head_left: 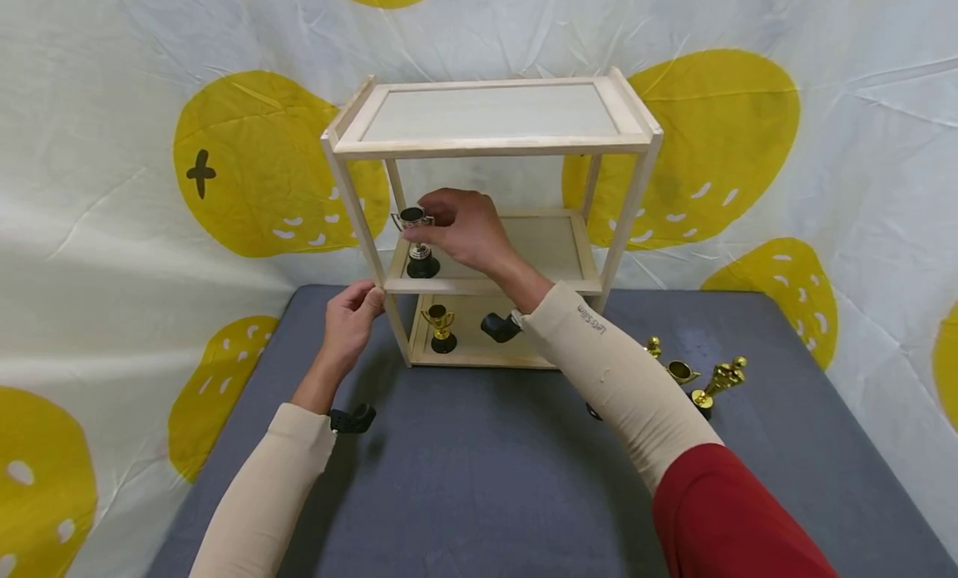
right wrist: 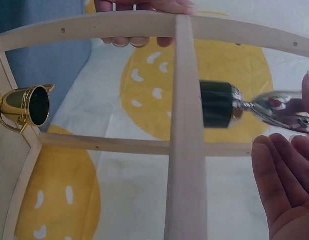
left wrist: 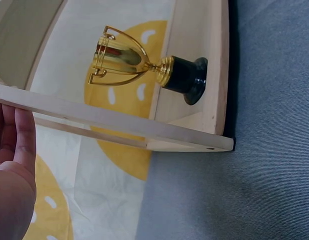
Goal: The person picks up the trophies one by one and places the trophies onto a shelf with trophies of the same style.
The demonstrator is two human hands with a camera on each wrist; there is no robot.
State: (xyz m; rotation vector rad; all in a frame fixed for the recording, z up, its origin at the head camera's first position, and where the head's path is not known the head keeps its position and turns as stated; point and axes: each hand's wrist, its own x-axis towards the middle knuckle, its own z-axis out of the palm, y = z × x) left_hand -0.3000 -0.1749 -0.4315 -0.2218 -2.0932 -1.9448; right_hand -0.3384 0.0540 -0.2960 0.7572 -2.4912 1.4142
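My right hand (head_left: pixel 471 233) reaches into the middle level of a small wooden shelf (head_left: pixel 490 287). Its thumb and fingers hold the cup of a silver trophy (head_left: pixel 421 249) with a black base. The base is at the middle board's left end; whether it bears on the board is hard to tell. With my left hand (head_left: pixel 350 324) I grip the shelf's left front post at middle-board height; in the right wrist view, fingertips (right wrist: pixel 139 42) of that hand show past the post. On the bottom board, a gold trophy cup (left wrist: pixel 119 57) stands upright on its black base.
Several gold trophies stand on the grey-covered table (head_left: pixel 464 461) at the right, including a figure-shaped trophy (head_left: pixel 722 378) and a gold cup (head_left: pixel 681 372). My right sleeve partly hides them. Behind the shelf hangs a white cloth (head_left: pixel 494 29) with yellow shapes.
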